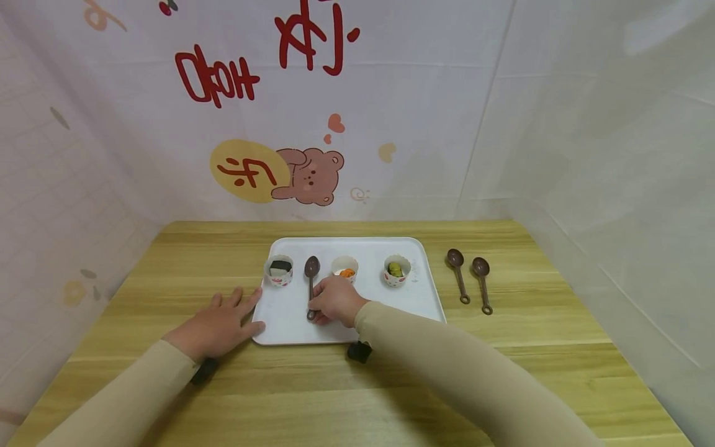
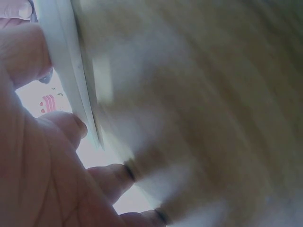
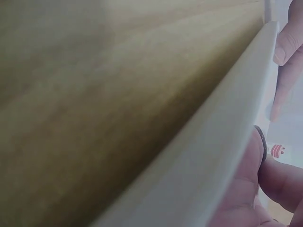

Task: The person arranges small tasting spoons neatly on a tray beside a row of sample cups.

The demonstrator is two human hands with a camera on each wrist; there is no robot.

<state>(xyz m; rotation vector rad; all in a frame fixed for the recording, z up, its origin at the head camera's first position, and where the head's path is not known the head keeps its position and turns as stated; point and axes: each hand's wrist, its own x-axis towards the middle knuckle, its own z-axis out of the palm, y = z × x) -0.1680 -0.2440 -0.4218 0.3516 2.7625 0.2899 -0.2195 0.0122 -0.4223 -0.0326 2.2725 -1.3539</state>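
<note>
Spoon under right hand, bowl facing the backdrop

Spoon [image 1: 311,287], brown, is at the tray's [image 1: 385,323] left half, in the gap between left cup [image 1: 283,281] and middle cup [image 1: 337,267]; its long axis runs nearly straight away from the person, bowl at the far end, ringed handle end toward the near rim; whether the bowl touches the tray, I cannot tell. Right hand [image 1: 335,301] pinches the handle near its ring, thumb and finger on either side; left hand [image 1: 215,326] grasps nothing, fingers spread, tips at the tray's left edge. Left cup holds something dark and whitish; middle cup, just beyond the right hand, holds orange bits; right cup [image 1: 395,282] holds something green. Right of the tray, on the table [image 1: 536,372], lie near spare [image 1: 460,279] and far spare [image 1: 484,288], side by side and apart; both bowls point away from the person, handles slanting slightly rightward toward the near side.
</note>
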